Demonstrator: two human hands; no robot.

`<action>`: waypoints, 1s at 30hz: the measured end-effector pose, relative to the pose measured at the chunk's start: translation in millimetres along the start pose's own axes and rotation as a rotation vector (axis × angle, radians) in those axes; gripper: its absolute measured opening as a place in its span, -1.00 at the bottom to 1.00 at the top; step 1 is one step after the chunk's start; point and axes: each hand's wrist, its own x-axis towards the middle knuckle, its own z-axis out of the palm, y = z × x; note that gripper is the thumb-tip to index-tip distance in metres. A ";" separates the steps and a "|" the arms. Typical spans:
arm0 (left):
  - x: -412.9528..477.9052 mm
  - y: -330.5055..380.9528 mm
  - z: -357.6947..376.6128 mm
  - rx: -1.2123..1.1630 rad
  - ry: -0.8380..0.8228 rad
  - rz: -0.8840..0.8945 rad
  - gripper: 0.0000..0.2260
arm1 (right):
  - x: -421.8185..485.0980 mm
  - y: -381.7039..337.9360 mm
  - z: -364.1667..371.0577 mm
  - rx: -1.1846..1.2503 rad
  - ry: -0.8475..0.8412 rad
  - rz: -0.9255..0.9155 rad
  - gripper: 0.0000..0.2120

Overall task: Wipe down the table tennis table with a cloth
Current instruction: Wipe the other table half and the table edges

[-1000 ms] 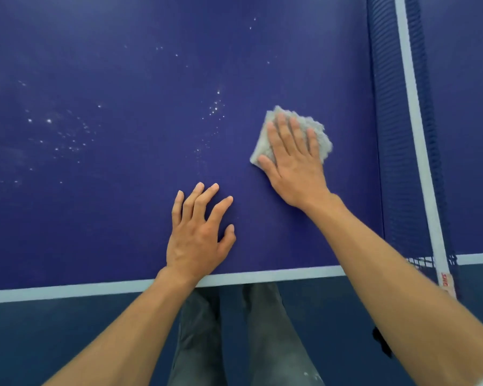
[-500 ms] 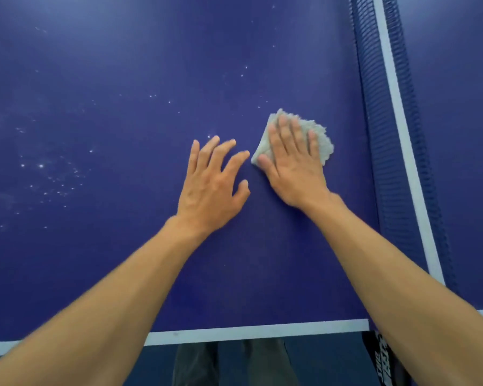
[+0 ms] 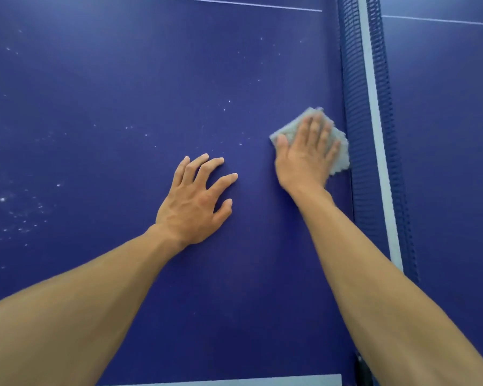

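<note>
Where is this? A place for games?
Likely a games room: a blue table tennis table with white lines, and a net across it. The room itself is out of view.

Bare left forearm (image 3: 81, 302), bare right forearm (image 3: 388, 288), tendons ridged across left grip (image 3: 193, 203)

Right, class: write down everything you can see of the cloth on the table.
The cloth is pale grey and looks like soft, fuzzy fabric with ragged edges, seemingly folded into a small pad. It lies flat on the blue table, one side close against the foot of the net. The right hand presses on it with straight fingers, hiding its middle. The cloth is slightly blurred.
</note>
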 end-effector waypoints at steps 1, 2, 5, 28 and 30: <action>0.7 -0.2 1.1 -0.008 0.009 -0.007 -0.54 | 6.8 -18.8 1.6 -0.001 -0.008 -0.069 -0.28; 1.1 -0.6 1.7 -0.014 0.021 -0.011 -0.54 | 8.0 -34.2 4.6 -0.013 -0.012 -0.172 -0.28; 4.6 -0.8 2.5 -0.031 0.047 -0.007 -0.54 | -10.6 -40.0 9.3 -0.086 -0.040 -0.468 -0.28; 5.6 -8.0 11.9 -0.036 0.051 0.020 -0.57 | 119.9 -48.9 -23.9 -0.105 -0.015 -0.478 -0.32; 5.7 -6.8 10.9 -0.035 0.038 0.020 -0.57 | 149.1 -26.9 -36.3 -0.088 0.028 -0.211 -0.36</action>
